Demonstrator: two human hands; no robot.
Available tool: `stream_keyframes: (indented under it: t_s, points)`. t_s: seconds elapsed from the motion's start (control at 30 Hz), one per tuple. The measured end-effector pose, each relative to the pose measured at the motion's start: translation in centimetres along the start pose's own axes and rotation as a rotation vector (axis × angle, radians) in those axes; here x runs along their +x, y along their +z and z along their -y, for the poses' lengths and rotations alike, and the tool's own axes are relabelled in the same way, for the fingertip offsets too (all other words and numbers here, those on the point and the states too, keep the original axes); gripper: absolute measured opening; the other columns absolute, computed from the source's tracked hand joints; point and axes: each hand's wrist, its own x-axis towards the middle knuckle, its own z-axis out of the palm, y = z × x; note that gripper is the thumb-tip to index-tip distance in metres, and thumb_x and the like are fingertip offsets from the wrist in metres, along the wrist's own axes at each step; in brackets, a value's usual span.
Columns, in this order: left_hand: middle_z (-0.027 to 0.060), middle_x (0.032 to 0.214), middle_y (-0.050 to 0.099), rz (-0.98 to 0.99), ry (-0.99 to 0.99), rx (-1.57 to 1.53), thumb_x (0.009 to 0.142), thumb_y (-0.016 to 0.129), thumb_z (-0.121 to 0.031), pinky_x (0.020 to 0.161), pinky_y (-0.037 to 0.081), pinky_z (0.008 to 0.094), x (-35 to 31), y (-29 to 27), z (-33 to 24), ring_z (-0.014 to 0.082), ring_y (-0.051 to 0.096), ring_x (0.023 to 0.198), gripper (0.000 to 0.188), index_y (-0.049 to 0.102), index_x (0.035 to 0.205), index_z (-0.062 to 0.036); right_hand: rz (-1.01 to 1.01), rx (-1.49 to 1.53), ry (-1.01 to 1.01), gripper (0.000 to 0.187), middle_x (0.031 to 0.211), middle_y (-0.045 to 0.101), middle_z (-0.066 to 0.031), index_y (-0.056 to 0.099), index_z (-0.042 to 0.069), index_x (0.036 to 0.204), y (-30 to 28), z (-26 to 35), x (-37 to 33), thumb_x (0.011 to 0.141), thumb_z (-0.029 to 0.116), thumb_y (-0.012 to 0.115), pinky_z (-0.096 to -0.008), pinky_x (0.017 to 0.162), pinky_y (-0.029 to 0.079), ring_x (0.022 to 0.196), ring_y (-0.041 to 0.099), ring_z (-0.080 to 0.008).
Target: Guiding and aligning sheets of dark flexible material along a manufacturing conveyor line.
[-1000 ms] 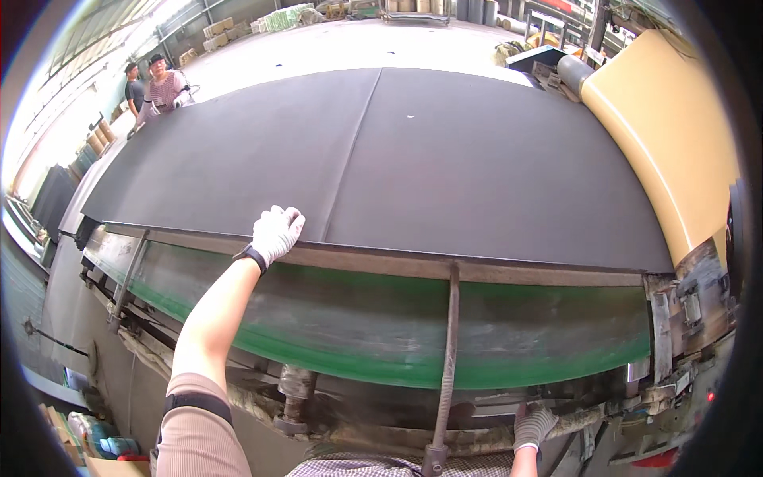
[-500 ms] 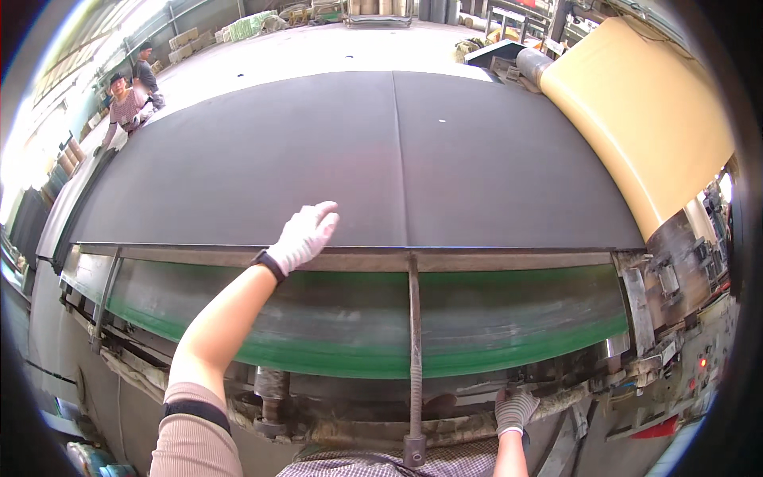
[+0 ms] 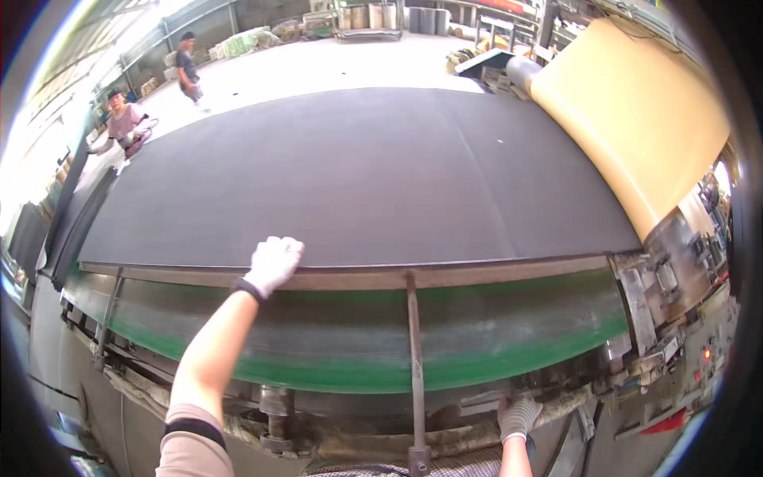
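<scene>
A wide dark grey sheet (image 3: 318, 175) lies across the machine bed, with a faint crease (image 3: 481, 179) running from far to near on its right part. My left hand (image 3: 276, 261), in a white glove, is at the sheet's near edge with its fingers curled into a loose fist. Nothing shows in it, and its fingertips are hidden. Lower right, my right hand (image 3: 519, 417) wears a striped glove. Its fingers bend over a cloth-wrapped rail (image 3: 564, 403) along the machine's front; their tips are out of sight.
A green-edged belt (image 3: 334, 378) sits beneath the sheet, crossed by an upright metal rod (image 3: 416, 350). At the right, a yellow-tan sheet (image 3: 628, 119) slopes down to a roller. One person (image 3: 125, 123) is by the far left edge, another (image 3: 187, 67) further back. A red light (image 3: 707, 354) glows at lower right.
The dark sheet's crease and small white speck have shifted right. My left hand has moved left and its fingers have curled in. The person further back has moved away from the other one.
</scene>
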Motion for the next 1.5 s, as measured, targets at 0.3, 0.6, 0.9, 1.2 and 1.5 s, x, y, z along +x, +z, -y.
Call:
stream_keyframes:
  t_s: [0.3, 0.6, 0.9, 1.2, 1.5]
  points:
    - [0.0201, 0.118, 0.067, -0.044, -0.100, -0.689, 0.099, 0.053, -0.044, 0.100, 0.048, 0.0485, 1.8, -2.0, -7.9, 0.0400, 0.061, 0.112, 0.043, 0.066, 0.119, -0.0087, 0.052, 0.031, -0.002, 0.068, 0.136, 0.065, -0.0149, 0.070, 0.007, 0.127, 0.6, -0.5, 0.2, 0.097, 0.059, 0.039, -0.0519, 0.121, 0.024, 0.137, 0.052, -0.0310]
    - [0.0240, 0.127, 0.061, 0.167, -0.724, -0.255, 0.098, 0.050, -0.049, 0.104, 0.046, 0.0517, -3.0, -2.6, 7.9, 0.0440, 0.057, 0.122, 0.048, 0.063, 0.128, -0.0140, 0.016, -0.046, -0.040, 0.056, 0.116, 0.074, -0.0115, 0.079, 0.014, 0.108, 0.1, 0.0, 0.2, 0.097, 0.054, 0.040, -0.0543, 0.108, 0.037, 0.120, 0.064, -0.0309]
    - [0.0189, 0.109, 0.065, 0.080, -0.291, -0.158, 0.097, 0.048, -0.059, 0.091, 0.050, 0.0509, 1.2, -3.3, -6.1, 0.0363, 0.061, 0.109, 0.057, 0.067, 0.104, -0.0063, -0.018, -0.032, -0.040, 0.055, 0.110, 0.075, -0.0135, 0.079, 0.013, 0.105, -1.1, 0.6, -0.8, 0.096, 0.053, 0.043, -0.0548, 0.107, 0.039, 0.113, 0.067, -0.0327]
    - [0.0214, 0.125, 0.064, 0.304, -0.182, -1.211, 0.103, 0.045, -0.051, 0.110, 0.039, 0.0397, 5.1, -3.1, -6.5, 0.0357, 0.055, 0.126, 0.059, 0.054, 0.134, -0.0014, -0.118, -0.052, -0.059, 0.050, 0.107, 0.076, -0.0118, 0.080, 0.015, 0.100, 0.6, -0.4, -0.3, 0.095, 0.051, 0.046, -0.0514, 0.100, 0.042, 0.110, 0.068, -0.0319]
    - [0.0261, 0.126, 0.058, 0.214, -0.657, -0.142, 0.091, 0.059, -0.055, 0.104, 0.046, 0.0496, -0.9, -1.8, 6.3, 0.0415, 0.055, 0.123, 0.061, 0.059, 0.124, -0.0038, -0.059, -0.017, -0.078, 0.044, 0.101, 0.076, -0.0096, 0.080, 0.017, 0.096, -0.6, -0.3, -0.5, 0.090, 0.051, 0.053, -0.0479, 0.097, 0.043, 0.102, 0.070, -0.0305]
